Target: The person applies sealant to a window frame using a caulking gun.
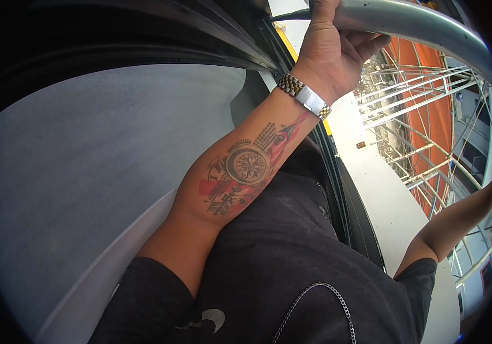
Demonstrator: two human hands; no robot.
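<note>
your left hand (335, 51) at 1 o'clock, fingers loosely curled round curved silver tube (418, 18) arcing toward 2 o'clock, two-tone watch (310, 98) on wrist, right arm (458, 228) toward 3 o'clock, right hand unseen, grip can't tell

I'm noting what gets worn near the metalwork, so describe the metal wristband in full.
The metal wristband circles the person's left wrist, just below the left hand. It looks like polished metal: rows of small links in silver, gold and dark tones, joined by a smooth silver clasp plate on the inner wrist. The clasp appears closed and the band lies flat against the skin, slanting across the frame. Only skin visibly touches it. Its far side is hidden, so whether it carries a watch face can't be told.
</note>
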